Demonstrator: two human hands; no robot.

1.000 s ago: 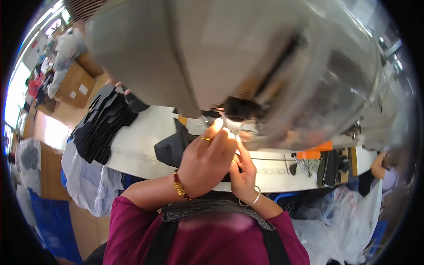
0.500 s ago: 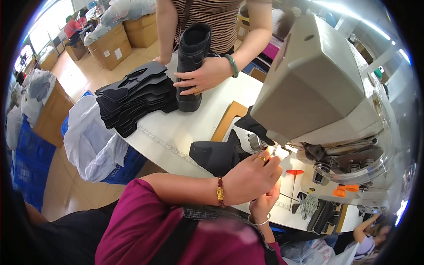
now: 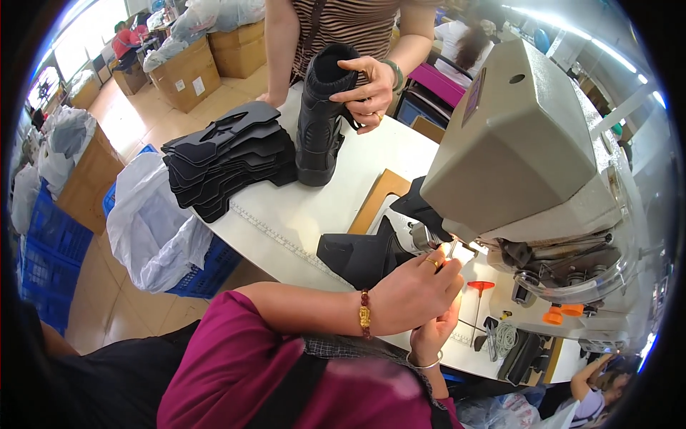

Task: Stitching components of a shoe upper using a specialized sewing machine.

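My left hand (image 3: 418,292), with a beaded bracelet on its wrist, is closed with its fingertips pinched right by the needle area of a grey sewing machine (image 3: 514,143). Whatever lies between those fingertips is too small and bright to make out. Just below it is my right hand (image 3: 437,330), wearing a silver bangle, its fingers bent and partly hidden behind the left. Beside my left hand a black shoe-upper piece (image 3: 357,257) lies on the white table (image 3: 275,239). A second dark piece (image 3: 416,205) rests against the machine under its head.
A co-worker's hand (image 3: 371,93) holds a black boot (image 3: 318,136) upright across the table. Left of it lies a stack of black cut pieces (image 3: 229,154). A red-handled tool (image 3: 480,286) and a cord coil (image 3: 506,336) sit right of my hands. A bag-lined blue crate (image 3: 207,275) stands left.
The co-worker's hand has moved from the boot's lower shaft up to its top, and the boot has turned. My hands stay near the needle; the whole view has shifted slightly.
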